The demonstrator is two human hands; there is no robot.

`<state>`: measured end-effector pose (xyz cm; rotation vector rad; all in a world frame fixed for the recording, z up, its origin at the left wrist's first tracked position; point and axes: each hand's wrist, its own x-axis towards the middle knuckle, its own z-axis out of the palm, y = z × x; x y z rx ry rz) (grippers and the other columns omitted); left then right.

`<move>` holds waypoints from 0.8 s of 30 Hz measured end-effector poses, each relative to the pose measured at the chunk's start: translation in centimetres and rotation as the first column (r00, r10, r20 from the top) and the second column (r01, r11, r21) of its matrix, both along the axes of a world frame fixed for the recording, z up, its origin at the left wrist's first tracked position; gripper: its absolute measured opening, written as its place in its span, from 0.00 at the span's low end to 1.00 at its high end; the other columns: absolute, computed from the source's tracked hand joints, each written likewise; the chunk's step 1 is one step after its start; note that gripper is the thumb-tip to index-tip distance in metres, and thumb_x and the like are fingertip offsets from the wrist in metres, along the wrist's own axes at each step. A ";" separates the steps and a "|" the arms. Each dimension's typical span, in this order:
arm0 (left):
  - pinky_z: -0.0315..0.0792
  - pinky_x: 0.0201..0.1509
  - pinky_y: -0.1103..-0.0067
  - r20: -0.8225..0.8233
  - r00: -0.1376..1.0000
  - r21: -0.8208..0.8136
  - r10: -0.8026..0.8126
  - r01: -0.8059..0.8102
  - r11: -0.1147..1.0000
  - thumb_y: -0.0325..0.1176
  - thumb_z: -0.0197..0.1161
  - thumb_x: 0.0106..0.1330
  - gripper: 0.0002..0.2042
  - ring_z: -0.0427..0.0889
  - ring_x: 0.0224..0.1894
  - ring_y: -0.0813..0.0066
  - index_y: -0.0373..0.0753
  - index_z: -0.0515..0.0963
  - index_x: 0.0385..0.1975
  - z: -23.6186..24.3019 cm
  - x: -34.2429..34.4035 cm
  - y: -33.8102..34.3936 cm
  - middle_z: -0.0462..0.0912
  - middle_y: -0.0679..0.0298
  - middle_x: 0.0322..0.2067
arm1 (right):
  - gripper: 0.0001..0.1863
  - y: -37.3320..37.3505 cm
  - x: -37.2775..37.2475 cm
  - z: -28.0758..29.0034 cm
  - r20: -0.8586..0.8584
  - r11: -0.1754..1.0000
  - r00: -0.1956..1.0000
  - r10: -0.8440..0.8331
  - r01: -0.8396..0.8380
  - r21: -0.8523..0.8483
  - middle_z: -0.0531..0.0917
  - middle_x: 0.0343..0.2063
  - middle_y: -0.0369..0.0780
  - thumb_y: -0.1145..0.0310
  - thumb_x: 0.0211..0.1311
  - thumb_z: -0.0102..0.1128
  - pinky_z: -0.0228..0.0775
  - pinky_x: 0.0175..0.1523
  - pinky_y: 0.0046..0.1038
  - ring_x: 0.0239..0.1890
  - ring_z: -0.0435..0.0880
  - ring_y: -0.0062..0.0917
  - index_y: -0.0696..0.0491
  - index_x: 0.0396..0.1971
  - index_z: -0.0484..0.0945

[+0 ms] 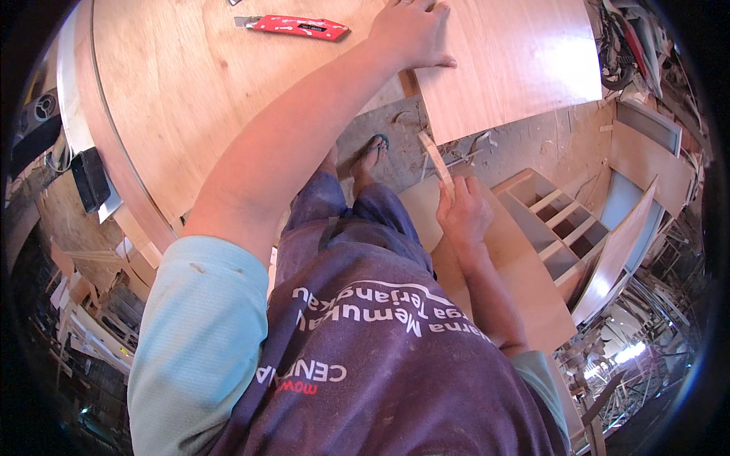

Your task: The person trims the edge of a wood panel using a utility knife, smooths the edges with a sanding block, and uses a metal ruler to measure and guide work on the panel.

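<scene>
My left hand [411, 34] lies at the left edge of a glossy wood-grain panel [509, 68], its thumb stretched out over the surface and its other fingers partly cut off by the top of the view. Below the panel's near corner, my right hand [465, 213] is closed around a thin, flat, light-coloured wooden strip [436, 161]. The strip's upper end reaches up to the panel's near edge; whether they touch, I cannot tell. A red box cutter [300, 28] with its blade out lies on the plywood sheet [198, 99] left of my left hand.
A brown board [525, 281] stands low beside my right forearm. Farther right are a slatted wooden frame [555, 220] and leaning panels [620, 254]. Wood scraps litter the concrete floor [547, 156]. A black box-like object [90, 180] sits by the plywood's left edge. My sandalled foot [370, 158] shows below.
</scene>
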<state>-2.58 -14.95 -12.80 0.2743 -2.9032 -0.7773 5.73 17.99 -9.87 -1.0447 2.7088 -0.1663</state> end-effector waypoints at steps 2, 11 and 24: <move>0.55 0.81 0.56 0.009 1.000 0.008 -0.001 0.001 1.000 0.58 0.80 0.50 0.46 0.59 0.77 0.42 0.31 0.72 0.63 0.1 0.1 0.0 0.64 0.40 0.72 | 0.11 -0.6 -0.6 -0.3 -0.002 1.000 1.000 -0.008 0.008 -0.007 0.79 0.34 0.43 0.60 0.66 0.68 0.75 0.32 0.45 0.32 0.84 0.45 0.50 0.38 0.80; 0.54 0.81 0.56 0.036 0.999 0.002 -0.005 0.005 1.000 0.57 0.80 0.51 0.46 0.57 0.78 0.43 0.31 0.72 0.64 1.0 -0.2 0.1 0.63 0.41 0.73 | 0.11 -2.1 0.9 -1.6 0.068 0.995 0.997 -0.033 0.027 0.093 0.80 0.35 0.44 0.59 0.66 0.67 0.75 0.35 0.47 0.34 0.84 0.46 0.51 0.38 0.80; 0.54 0.81 0.57 -0.021 1.000 0.014 0.002 -0.002 1.000 0.57 0.81 0.48 0.46 0.58 0.77 0.42 0.31 0.74 0.62 0.2 -0.3 0.1 0.64 0.41 0.72 | 0.11 -2.8 -0.3 -2.0 0.073 0.995 0.996 -0.055 0.049 0.083 0.81 0.35 0.43 0.59 0.66 0.67 0.77 0.36 0.45 0.37 0.85 0.45 0.50 0.41 0.82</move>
